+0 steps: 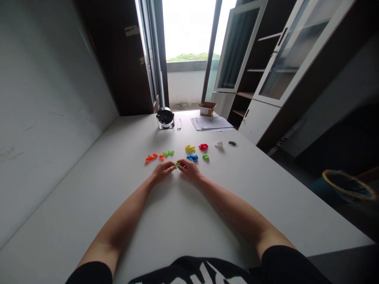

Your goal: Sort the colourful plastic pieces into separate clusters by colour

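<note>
On the white counter (pixel 183 221), the left hand (pixel 162 171) and right hand (pixel 189 169) close from either side, fingertips pinching a small bright-green plastic piece (pixel 177 165), which looks light and stiff, best held by its edges, just near a blue plastic piece (pixel 192 158).
</note>
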Demonstrator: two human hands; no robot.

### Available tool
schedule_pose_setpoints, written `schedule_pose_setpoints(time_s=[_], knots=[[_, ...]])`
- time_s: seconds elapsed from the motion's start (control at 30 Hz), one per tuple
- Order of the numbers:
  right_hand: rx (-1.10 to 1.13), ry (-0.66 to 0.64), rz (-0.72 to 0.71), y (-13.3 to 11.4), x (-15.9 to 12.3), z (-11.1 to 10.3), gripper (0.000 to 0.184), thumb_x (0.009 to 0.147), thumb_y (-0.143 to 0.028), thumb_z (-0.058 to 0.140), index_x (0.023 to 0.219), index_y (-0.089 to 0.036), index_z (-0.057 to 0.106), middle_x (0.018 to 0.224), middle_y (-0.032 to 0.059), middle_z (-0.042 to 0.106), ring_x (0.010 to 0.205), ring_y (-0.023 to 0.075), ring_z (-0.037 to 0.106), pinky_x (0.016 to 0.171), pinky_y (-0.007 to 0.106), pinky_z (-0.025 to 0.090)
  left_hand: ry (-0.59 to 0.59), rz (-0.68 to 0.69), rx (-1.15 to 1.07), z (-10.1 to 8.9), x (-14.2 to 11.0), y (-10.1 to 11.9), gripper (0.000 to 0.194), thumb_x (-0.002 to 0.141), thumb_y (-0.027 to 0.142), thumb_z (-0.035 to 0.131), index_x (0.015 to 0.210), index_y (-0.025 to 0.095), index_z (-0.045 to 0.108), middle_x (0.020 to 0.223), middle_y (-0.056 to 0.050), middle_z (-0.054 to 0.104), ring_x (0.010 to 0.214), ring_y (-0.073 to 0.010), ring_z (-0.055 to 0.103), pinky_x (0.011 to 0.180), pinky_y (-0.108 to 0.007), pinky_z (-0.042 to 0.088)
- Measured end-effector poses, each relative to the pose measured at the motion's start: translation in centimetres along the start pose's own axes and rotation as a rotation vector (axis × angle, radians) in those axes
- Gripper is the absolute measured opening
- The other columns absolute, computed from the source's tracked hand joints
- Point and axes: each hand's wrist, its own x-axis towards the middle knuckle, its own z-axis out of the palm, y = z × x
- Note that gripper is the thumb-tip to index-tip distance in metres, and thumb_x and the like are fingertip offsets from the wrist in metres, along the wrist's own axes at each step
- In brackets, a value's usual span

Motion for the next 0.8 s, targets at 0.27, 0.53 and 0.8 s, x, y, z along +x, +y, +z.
schedule_pose_setpoints(time_s=[0.27,0.53,0.8], knots=[[-0.034,-0.006,0.004,-0.29,-0.11,-0.01,0.023,0.089,-0.038,0.062,0.102,-0.022,0.071,0.078,0.0005,0.063,0.065,0.0128,0.054,0.063,0.025,0.044,0.041,-0.01,0.022,0.09,0.01,0.08,0.026,0.091,0.04,0.057,0.097,0.018,0.07,0.073,0.0,0.066,0.067,-0.0128,0.057,0.062,-0.022,0.042],[-0.032,0.012,0.008,-0.34,-0.13,0.04,0.025,0.087,-0.037,0.061,0.106,-0.023,0.069,0.068,-0.0037,0.053,0.06,0.012,0.046,0.06,0.025,0.038,0.024,-0.001,-0.019,-0.14,-0.13,0.7,0.028,0.091,0.042,0.057,0.09,0.017,0.069,0.076,-0.001,0.067,0.07,-0.0132,0.058,0.064,-0.023,0.044],[-0.045,0.004,0.041,-0.44,-0.11,0.09,0.027,0.087,-0.038,0.06,0.108,-0.023,0.068,0.066,-0.004,0.052,0.059,0.0122,0.045,0.06,0.024,0.037,0.012,0.06,0.023,0.1,-0.14,0.87,0.017,0.083,0.033,0.067,0.093,0.019,0.068,0.08,-0.001,0.068,0.072,-0.0134,0.06,0.068,-0.024,0.047]])
